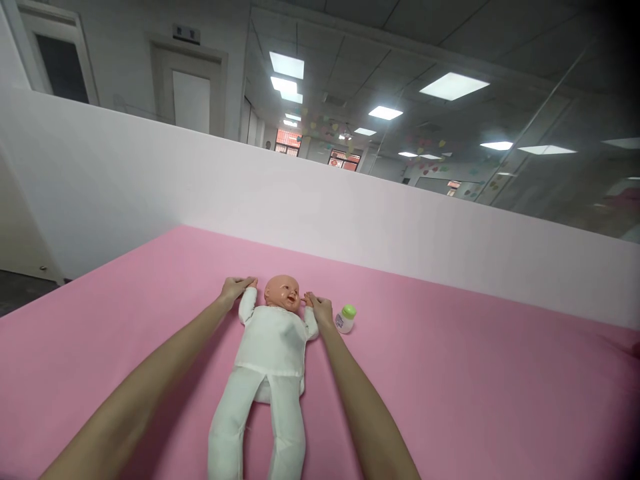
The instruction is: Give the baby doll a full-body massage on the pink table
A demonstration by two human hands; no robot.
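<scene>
**A:** Where do we place the main item?

**B:** We log a baby doll (270, 340) at lower centre of the frame, lying face up on a pink mat (450, 360). Its head points to the far side, its legs run off toward the bottom edge, and it wears a white long-sleeved suit.

**A:** And the hands?

**B:** We note the left hand (234, 289) just left of the doll's head, its fingers straight, close together and reaching to the side of the head. They look open, with no visible grip. The right hand (320, 309) lies on the other side, its fingers also extended and against the doll's cheek. We see no curl around anything, though we cannot tell how firm the contact is.

**A:** Anything near them?

**B:** We record a small white bottle (345, 321) with a green cap just beside the right hand, slightly tilted. A white partition (350, 213) runs behind the mat, and a door (189, 87) stands beyond it at upper left.
</scene>
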